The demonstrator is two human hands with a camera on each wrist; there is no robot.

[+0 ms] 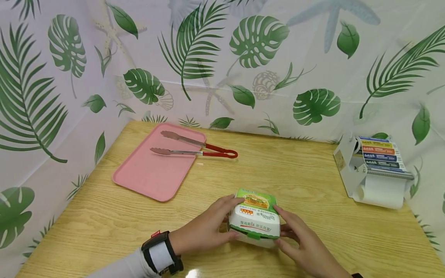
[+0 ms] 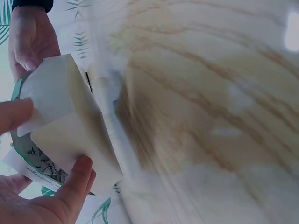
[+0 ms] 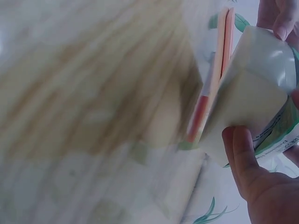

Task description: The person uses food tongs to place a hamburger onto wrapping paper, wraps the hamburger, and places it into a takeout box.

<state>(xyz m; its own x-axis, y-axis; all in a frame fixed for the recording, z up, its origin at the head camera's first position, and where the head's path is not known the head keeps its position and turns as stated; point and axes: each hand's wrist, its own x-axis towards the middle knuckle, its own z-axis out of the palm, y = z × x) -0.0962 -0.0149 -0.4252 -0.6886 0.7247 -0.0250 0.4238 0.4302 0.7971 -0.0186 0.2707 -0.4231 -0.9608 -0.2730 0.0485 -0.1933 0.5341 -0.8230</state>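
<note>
A green and white burger box [image 1: 259, 217] with a burger picture on its lid is between both hands near the front of the table. Its lid is down, and a dark gap shows along the front edge by the green tab. My left hand [image 1: 210, 227] grips the box's left side, and my right hand [image 1: 303, 241] holds the right side. From the left wrist, the plain underside of the box [image 2: 77, 135] is in sight above the tabletop, with fingers against its side. The right wrist view shows the box [image 3: 254, 88] held the same way.
Red-handled tongs [image 1: 205, 150] lie partly across a pink tray [image 1: 149, 179] at the back left. At the right stands a white rack [image 1: 344, 166] with several coloured boxes [image 1: 379, 154] and a white paper roll [image 1: 384, 191]. Leaf-patterned cloth [image 1: 260, 77] hangs behind the table.
</note>
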